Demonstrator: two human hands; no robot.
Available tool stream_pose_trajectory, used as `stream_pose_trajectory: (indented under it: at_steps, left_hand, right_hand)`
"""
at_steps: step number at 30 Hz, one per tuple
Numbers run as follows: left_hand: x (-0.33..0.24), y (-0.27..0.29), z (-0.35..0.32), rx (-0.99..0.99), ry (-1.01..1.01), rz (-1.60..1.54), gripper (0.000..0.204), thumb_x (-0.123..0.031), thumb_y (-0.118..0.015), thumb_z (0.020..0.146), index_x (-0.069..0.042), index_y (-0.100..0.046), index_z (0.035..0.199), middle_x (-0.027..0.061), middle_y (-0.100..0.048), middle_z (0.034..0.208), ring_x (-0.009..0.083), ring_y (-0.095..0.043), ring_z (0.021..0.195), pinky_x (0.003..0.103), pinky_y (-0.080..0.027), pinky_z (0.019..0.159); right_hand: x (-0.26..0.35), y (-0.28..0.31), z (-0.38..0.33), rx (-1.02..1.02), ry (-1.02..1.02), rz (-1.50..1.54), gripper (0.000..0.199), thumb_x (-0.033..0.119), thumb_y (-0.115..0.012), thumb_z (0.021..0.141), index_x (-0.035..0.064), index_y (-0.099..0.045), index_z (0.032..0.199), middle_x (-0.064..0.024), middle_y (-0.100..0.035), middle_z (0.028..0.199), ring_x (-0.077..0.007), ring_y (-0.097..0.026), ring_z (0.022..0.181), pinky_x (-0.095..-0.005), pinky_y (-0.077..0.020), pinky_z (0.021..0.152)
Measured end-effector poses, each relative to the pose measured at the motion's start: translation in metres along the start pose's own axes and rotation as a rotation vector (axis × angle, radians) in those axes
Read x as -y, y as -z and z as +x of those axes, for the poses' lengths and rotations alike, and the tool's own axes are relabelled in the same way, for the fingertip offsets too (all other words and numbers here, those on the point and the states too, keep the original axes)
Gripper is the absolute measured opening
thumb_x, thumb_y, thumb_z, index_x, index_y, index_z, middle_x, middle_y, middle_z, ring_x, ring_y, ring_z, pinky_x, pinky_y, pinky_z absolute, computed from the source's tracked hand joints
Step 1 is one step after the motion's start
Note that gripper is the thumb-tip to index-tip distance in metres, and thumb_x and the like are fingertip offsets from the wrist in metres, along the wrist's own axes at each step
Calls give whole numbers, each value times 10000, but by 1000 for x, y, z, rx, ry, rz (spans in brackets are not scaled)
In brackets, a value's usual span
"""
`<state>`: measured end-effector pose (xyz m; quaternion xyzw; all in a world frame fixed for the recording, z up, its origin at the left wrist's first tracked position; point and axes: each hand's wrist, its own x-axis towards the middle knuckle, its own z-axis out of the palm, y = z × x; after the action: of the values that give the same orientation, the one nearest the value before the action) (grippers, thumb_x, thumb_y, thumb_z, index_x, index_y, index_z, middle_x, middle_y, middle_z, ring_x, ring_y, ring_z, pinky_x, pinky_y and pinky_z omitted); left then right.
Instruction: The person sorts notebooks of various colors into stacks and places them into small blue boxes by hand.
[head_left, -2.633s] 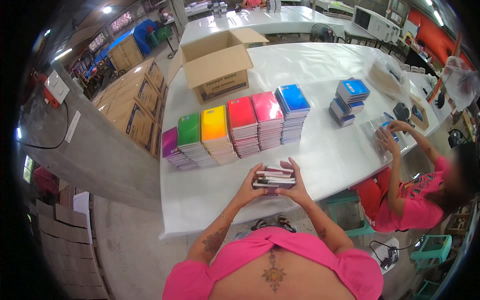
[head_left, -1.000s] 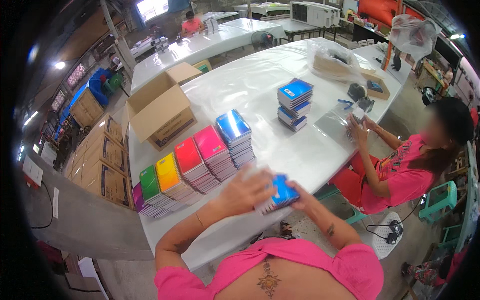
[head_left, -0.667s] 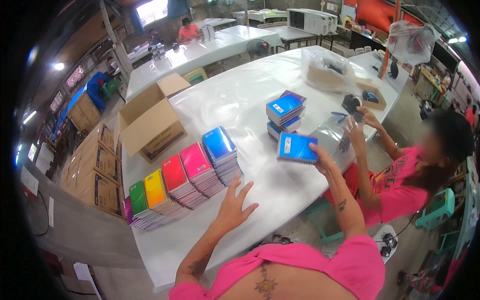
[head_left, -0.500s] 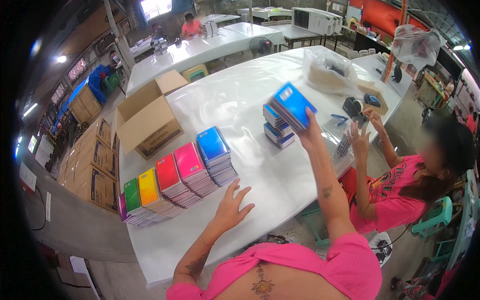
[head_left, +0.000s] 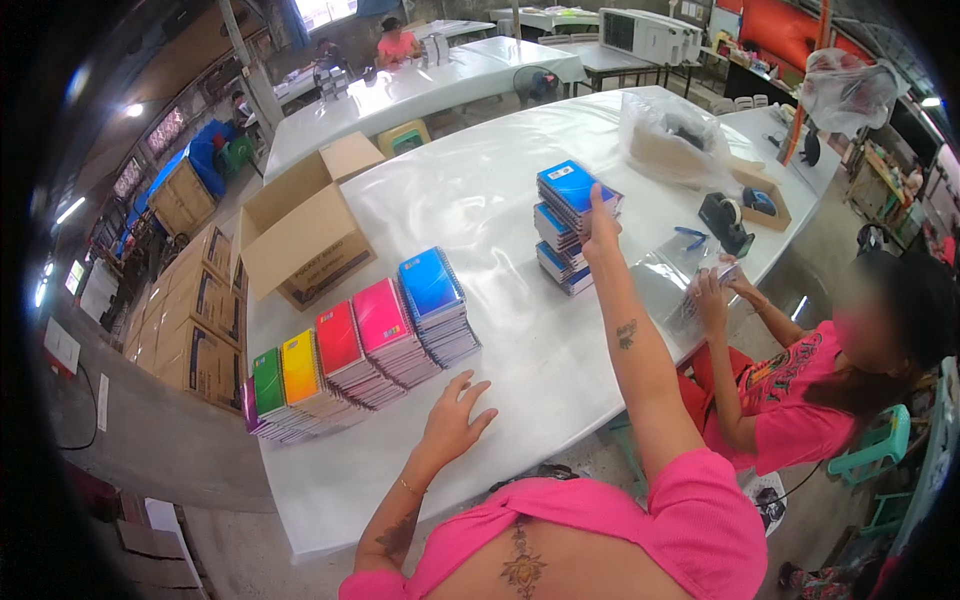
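Observation:
My right hand (head_left: 603, 235) grips a bundle of blue spiral notebooks (head_left: 572, 184) along its right side, thumb on the top cover. The bundle rests on or just over a stack of blue notebooks (head_left: 552, 258), set crosswise in layers. With fingers apart and nothing in it, my left hand (head_left: 455, 420) hovers over the near side of the table. Just beyond it runs a row of spiral notebook stacks: blue (head_left: 430, 280), pink (head_left: 382, 312), red (head_left: 338, 343), yellow (head_left: 299, 366), green (head_left: 268, 380) and purple (head_left: 249, 402).
An open cardboard box (head_left: 310, 240) stands behind the row on the white table (head_left: 500, 400). At right, a co-worker's hands (head_left: 712, 295) handle clear plastic near a tape dispenser (head_left: 727, 224) and a blue-handled tool (head_left: 690, 237). A plastic bag (head_left: 670, 140) lies farther back.
My right hand has brought the blue notebook bundle down onto or nearly onto the blue stack, and the bundle has turned. The co-worker's hands have lowered and come together at the plastic.

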<state>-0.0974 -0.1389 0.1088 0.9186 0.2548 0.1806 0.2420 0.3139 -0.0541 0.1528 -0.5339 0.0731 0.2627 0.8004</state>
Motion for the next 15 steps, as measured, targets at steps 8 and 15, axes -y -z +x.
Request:
stream_pose_trajectory:
  at_steps: [8, 15]
  left_hand:
    - [16, 12, -15, -168, 25, 4, 451, -229, -729, 867, -64, -599, 1266, 210, -533, 1333, 381, -534, 1229, 441, -451, 1017]
    - [55, 54, 19, -580, -40, 403, 375, -165, -694, 849, -17, -634, 1188, 189, -592, 1258, 368, -549, 1190, 467, -429, 1014]
  right_hand:
    - [-71, 48, -59, 166, 79, -35, 687, 616, -670, 845, 97, -529, 1272, -29, -516, 1203, -184, -458, 1024, -356, -395, 818]
    - [-120, 17, -205, 952, 1461, -934, 411, 78, -683, 821, 97, -611, 1226, -118, -591, 1292, -315, -515, 1244, -448, -394, 1027]
